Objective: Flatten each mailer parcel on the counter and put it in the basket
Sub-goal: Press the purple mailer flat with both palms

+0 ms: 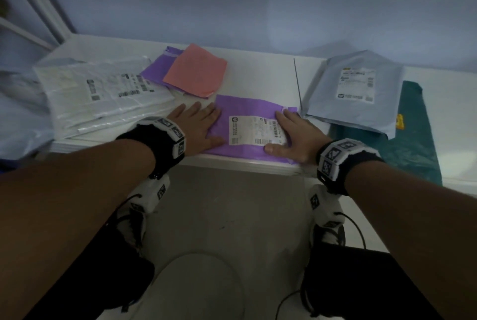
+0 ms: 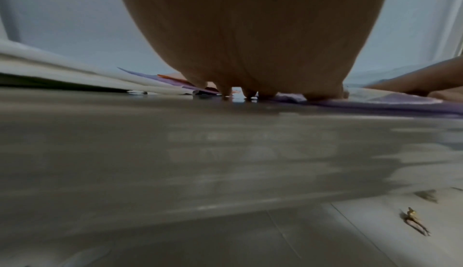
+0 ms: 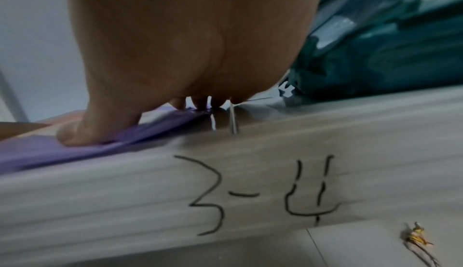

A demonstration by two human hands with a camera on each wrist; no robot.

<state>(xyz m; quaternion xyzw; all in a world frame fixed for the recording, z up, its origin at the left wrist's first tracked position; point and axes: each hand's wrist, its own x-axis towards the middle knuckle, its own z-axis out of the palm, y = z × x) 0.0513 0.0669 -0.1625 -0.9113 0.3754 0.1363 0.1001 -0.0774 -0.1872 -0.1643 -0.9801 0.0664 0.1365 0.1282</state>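
Purple mailer (image 1: 251, 123) lies flat at the counter's (image 1: 260, 77) front edge, near lip almost flush w/ the drop-off; white label (image 1: 258, 130) face up at its middle. L hand (image 1: 200, 126) flat, fingers straight and spread, palm on the mailer's left end w/ fingertips partly on bare counter; pressing, not gripping anything. R hand (image 1: 294, 136) likewise flat, fingers straight, on the mailer's right end and over the label's right edge, thumb along the near margin. Open room: bare strip of counter behind the mailer up to the wall; floor below the front edge betw. the forearms. Left to right around it: big white/clear mailer stack (image 1: 103, 95) at far left, close to the L hand's fingers; a second purple mailer (image 1: 157, 71) w/ a pink mailer (image 1: 195, 73) lying on top, just behind-left; thin dark seam or rod (image 1: 297, 82) on the counter right of centre; grey-blue mailer (image 1: 356, 92) w/ label just beside the R hand's fingertips, overlapping a teal bag (image 1: 413, 139) that hangs over the edge at far right. L wrist view: palm (image 2: 250, 33) fills the top, fingertips on the surface, rest blurred. R wrist view: thumb (image 3: 82, 132) on purple film (image 3: 37, 152), "3-4" (image 3: 260, 194) handwritten on counter's front face, small yellowish scrap (image 3: 415, 237) on floor. No basket seen. Far-left pile cut off; label print unreadable.
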